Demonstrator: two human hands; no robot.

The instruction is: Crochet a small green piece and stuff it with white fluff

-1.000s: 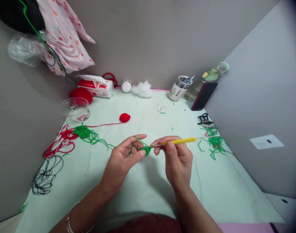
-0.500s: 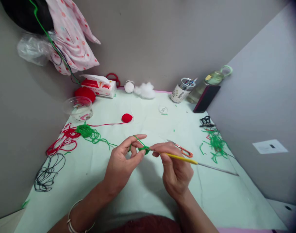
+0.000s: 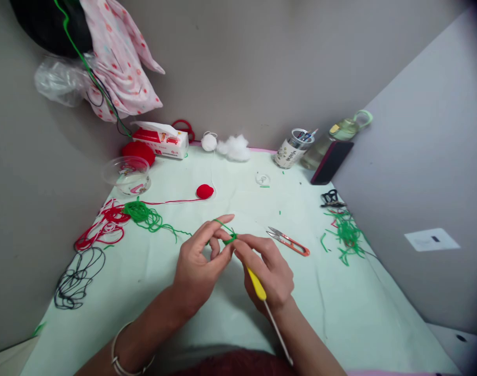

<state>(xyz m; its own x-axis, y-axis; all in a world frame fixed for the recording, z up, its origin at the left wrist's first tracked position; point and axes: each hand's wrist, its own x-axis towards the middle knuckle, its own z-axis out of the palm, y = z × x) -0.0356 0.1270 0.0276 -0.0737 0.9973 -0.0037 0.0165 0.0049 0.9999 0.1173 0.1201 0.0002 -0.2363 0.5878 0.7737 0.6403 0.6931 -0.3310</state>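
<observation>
A: Hands first. What have you got in your left hand (image 3: pixel 197 263)?

B: Your left grip is pinched shut on the small green crocheted yarn piece (image 3: pixel 229 239), held above the middle of the pale green table (image 3: pixel 359 313), a green strand looped over your forefinger.

A: And your right hand (image 3: pixel 267 271)?

B: Its grip is closed around the yellow-handled metal crochet hook (image 3: pixel 257 284), tip at the piece, shaft slanting back toward the near edge. Orange thread snips (image 3: pixel 288 241) lie just beside it, toward the right edge.
</observation>
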